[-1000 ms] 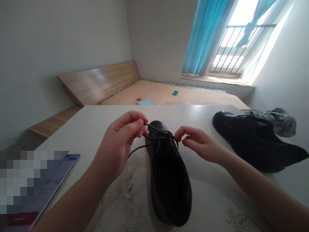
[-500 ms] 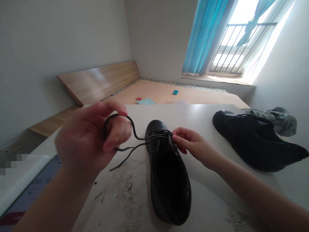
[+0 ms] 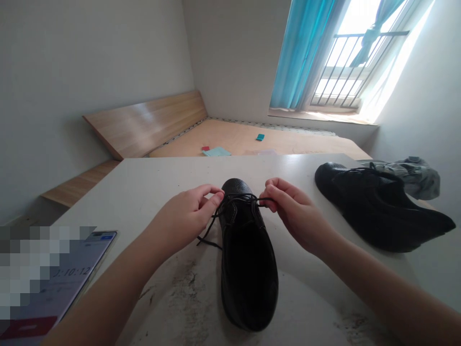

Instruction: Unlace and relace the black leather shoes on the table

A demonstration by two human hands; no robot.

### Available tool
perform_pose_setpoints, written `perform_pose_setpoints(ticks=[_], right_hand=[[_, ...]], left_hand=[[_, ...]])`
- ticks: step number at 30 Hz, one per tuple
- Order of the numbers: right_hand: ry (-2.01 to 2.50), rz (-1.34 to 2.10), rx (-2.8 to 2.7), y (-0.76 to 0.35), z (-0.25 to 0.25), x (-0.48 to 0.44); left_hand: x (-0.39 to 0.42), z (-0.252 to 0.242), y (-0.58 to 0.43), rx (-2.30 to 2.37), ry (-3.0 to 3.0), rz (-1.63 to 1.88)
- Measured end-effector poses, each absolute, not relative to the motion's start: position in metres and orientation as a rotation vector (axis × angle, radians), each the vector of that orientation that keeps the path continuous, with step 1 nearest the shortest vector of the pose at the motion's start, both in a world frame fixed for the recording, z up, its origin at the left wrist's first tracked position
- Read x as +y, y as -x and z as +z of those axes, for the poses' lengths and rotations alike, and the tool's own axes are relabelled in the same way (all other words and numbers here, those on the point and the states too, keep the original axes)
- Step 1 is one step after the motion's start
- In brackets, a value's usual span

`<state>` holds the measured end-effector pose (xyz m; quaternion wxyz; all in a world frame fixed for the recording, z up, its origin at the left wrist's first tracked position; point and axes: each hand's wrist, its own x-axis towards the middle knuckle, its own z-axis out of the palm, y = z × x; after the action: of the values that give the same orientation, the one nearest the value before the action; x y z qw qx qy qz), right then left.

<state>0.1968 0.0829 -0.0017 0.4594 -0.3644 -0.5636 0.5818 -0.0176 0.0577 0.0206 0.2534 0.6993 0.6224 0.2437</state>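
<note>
A black leather shoe (image 3: 250,269) stands upright on the white tabletop, toe pointing away from me and opening facing me. At its left side, near the front eyelets, my left hand (image 3: 189,211) is closed with thumb and fingertips pinching the black shoelace. My right hand (image 3: 290,204), just right of the shoe, grips a short stretch of shoelace (image 3: 264,199) pulled out sideways from the eyelets. Loose lace (image 3: 209,241) hangs below my left fingers onto the table. The exact pinch point at the left is partly hidden by the fingers.
A second black shoe (image 3: 374,211) rests at the right, with grey-green crumpled cloth (image 3: 421,175) behind it. A phone (image 3: 86,269) showing a timer lies at the left edge. Beyond the white table (image 3: 162,173) is a bed (image 3: 230,132) with small items on it.
My left hand has come down from the raised lace at the left to the shoe's side. My right hand has moved slightly right, drawing lace out from the eyelets.
</note>
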Motion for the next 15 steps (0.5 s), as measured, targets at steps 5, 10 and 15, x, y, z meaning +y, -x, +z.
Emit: perform_pose_setpoints(ticks=[5,10,15], right_hand=[[0.782,1.585,-1.362,-0.212,0.014,0.085],[0.651,1.706,-1.178,-0.232,0.042,0.088],[0.793,1.307,-0.926,-0.258,0.069,0.093]], left_hand=[[0.056,0.015,0.012,1.688,-1.998,0.607],[0.056,0.007,0.011,1.578,-2.027,0.706],[0.058,0.004,0.009,1.561,-1.937,0.745]])
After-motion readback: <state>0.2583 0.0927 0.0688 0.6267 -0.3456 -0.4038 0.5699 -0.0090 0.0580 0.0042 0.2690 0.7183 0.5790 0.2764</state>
